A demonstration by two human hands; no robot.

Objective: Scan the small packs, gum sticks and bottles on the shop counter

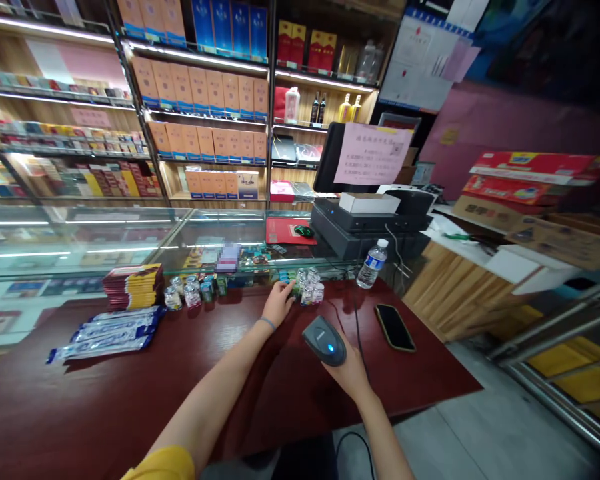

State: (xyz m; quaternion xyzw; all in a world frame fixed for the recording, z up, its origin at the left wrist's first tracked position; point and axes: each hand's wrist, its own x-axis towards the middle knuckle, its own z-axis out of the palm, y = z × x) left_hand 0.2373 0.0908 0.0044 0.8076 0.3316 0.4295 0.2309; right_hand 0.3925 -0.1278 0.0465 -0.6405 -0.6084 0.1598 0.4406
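Note:
My left hand (279,303) reaches across the table, its fingers slightly bent and apart, with the fingertips at the near left side of a cluster of small shiny-capped bottles (308,291). A small green container (297,288) sits by those fingertips; whether they touch it is hard to tell. In my right hand (351,367) is a dark grey barcode scanner (325,341), a blue light glowing on top. Further left stands another group of small bottles (192,293), beside stacked dark red and yellow packs (134,287) and several blue-and-white long packets (111,331).
A water bottle (372,265) stands at the back right of the dark red table (180,387), with a phone (395,327) nearer me. Behind are a glass counter (180,230), a mouse (304,231) on a red mat, and a monitor (330,157). A cable crosses the right side.

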